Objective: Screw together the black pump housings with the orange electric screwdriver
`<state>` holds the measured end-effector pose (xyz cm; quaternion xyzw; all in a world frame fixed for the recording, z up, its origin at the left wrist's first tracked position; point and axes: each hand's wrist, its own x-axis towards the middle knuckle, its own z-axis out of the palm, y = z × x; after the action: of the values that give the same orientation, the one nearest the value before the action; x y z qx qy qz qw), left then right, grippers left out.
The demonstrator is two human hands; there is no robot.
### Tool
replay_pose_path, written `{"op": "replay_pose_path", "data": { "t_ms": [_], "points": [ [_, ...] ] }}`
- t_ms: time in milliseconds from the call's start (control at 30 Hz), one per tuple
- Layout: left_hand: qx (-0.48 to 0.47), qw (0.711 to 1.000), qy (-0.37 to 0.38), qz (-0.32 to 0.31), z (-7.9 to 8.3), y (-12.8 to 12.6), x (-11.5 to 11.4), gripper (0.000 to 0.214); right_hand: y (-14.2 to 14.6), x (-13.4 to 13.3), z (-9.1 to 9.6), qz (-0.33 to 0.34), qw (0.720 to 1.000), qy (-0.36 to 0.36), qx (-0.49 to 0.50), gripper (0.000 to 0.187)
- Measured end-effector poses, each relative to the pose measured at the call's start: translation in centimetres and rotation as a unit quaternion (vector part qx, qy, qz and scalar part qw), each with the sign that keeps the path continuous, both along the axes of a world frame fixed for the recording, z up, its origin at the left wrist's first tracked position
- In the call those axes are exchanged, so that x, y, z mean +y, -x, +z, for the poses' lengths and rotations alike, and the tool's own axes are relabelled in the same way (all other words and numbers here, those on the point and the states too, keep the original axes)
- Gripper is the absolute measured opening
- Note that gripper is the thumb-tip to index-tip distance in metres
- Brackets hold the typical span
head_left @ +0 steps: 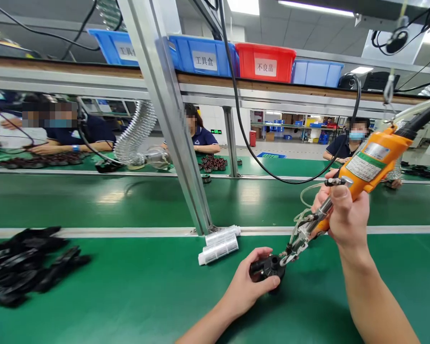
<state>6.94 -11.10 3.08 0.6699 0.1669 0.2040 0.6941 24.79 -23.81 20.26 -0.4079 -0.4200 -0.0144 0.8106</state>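
Observation:
My left hand is closed around a small round black plastic housing just above or on the green bench top; I cannot tell which. In my right hand is an orange electric screwdriver with a label on its body, held tilted down to the left. Its metal nose, with thin clear tubes and a small clamp at the end, reaches the right side of the housing. Whether the tip touches the housing is hard to make out. My fingers partly hide the housing's left side.
Black plastic parts lie heaped at the left. Two white cylinders rest near a slanted metal post. A black cable hangs down ahead. Blue bins and a red bin stand overhead. Several people sit across the bench.

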Motion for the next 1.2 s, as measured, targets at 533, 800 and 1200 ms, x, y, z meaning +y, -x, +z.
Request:
{"op": "replay_pose_path", "data": {
  "t_ms": [533, 800, 1200],
  "points": [
    [0.013, 0.998, 0.057, -0.027, 1.0, -0.3, 0.0, 0.062, 3.2, 2.5, 0.1, -0.021, 0.994, 0.095, -0.056, 0.041],
    [0.007, 0.998, 0.053, -0.032, 1.0, -0.4, -0.1, 0.065, 3.4, 2.9, -0.4, -0.003, 0.993, 0.115, -0.029, 0.048],
    [-0.052, 0.987, -0.06, 0.138, -2.1, -0.5, -0.8, 0.068, 1.0, -0.4, 0.7, -0.104, 0.995, -0.002, -0.012, 0.048]
  ]
}}
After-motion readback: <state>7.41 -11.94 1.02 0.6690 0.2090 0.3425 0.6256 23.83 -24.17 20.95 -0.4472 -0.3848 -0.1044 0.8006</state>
